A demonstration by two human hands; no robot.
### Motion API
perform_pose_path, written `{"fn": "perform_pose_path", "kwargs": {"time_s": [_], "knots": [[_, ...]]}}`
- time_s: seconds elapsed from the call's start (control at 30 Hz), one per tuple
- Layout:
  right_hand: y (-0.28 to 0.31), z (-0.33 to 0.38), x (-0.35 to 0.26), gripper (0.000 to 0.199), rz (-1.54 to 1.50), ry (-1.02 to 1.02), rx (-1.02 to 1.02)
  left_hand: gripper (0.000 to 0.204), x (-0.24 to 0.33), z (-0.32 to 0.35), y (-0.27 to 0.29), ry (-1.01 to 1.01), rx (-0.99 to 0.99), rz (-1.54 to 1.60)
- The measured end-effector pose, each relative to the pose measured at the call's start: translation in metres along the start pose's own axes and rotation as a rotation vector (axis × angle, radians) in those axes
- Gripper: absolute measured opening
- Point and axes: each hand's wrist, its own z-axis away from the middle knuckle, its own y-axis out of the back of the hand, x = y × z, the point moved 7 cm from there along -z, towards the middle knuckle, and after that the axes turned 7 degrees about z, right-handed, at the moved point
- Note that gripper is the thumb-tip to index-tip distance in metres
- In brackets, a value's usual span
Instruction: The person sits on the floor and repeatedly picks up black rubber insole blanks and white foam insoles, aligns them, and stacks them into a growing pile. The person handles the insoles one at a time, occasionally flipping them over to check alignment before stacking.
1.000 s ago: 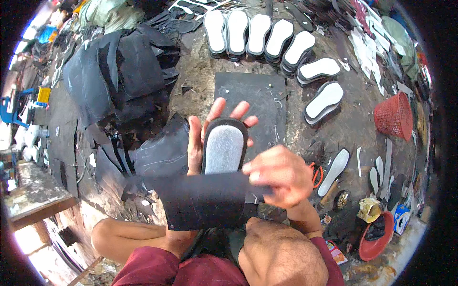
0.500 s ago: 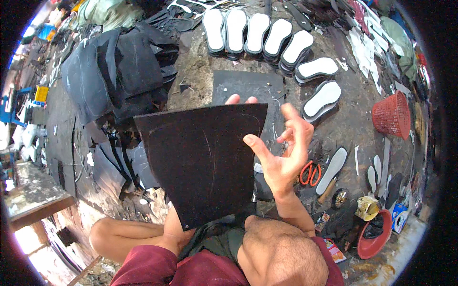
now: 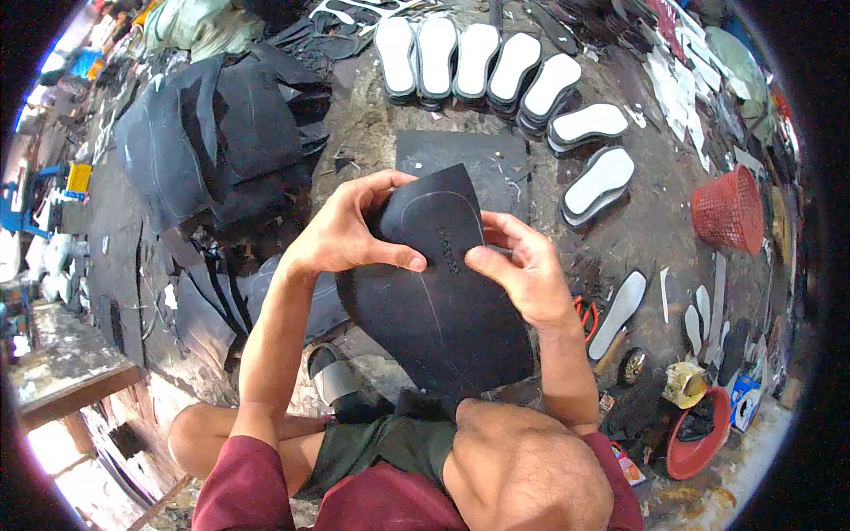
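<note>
Fingers [image 3: 400, 259] of both hands pinch black rubber sheet [image 3: 443, 310] w/ sheet between them.

1. The left hand [image 3: 341, 234] is raised in front of the chest, fingers curled over the top, thumb stretched rightward in a pinch.
2. The right hand [image 3: 522, 274] sits just beside it, thumb pointing left, fingers tucked behind.
3. Both forearms rise from the lower edge, elbows bent, wrists angled inward.
4. Each grip is closed.
</note>
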Motion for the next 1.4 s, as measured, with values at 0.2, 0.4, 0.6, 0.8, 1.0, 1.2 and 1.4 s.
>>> {"fn": "perform_pose_path", "kwargs": {"time_s": [0.2,0.4,0.6,0.8,1.0,1.2,1.4], "knots": [[0.002,-0.004,0.020,0.027,-0.062,-0.093,0.010,0.051,-0.038,0.002,0.005,0.183,-0.072,0.227],[0.007,-0.028,0.006,0.028,0.110,-0.020,0.015,0.036,-0.031,-0.006,-0.003,0.154,-0.088,-0.039],[-0.023,0.011,0.002,0.081,0.280,0.156,0.169,0.033,-0.003,0.019,-0.019,0.033,0.419,-0.358],[0.051,-0.014,0.110,0.033,-0.179,0.076,0.348,0.075,-0.057,0.000,-0.102,-0.207,0.136,-0.652],[0.275,0.091,0.143,0.057,1.050,0.012,1.288,0.055,-0.175,0.011,-0.068,-0.222,0.268,-0.720],[0.367,0.125,0.188,0.110,1.193,-0.774,1.101,0.069,-0.239,0.013,0.029,0.100,0.643,-0.653],[0.359,0.139,0.141,0.097,1.233,-0.756,0.983,0.065,-0.232,0.031,-0.023,0.104,0.754,-0.512]]}}
